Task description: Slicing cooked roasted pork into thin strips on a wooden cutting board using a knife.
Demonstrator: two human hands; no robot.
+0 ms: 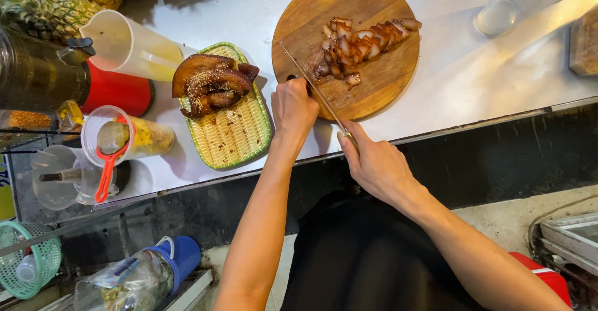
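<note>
A round wooden cutting board lies on the metal counter with a row of sliced roast pork on it. My right hand grips the handle of a long knife, whose blade reaches across the board to the near end of the slices. My left hand rests closed at the board's near left edge, right beside the blade; whether it holds anything is hidden. A green woven tray to the left carries whole dark roast pork pieces.
A metal counter edge runs in front of me. Left stand a white pitcher, a red-based blender, pineapples and a plastic tub with a red ladle. A clear cup lies far right.
</note>
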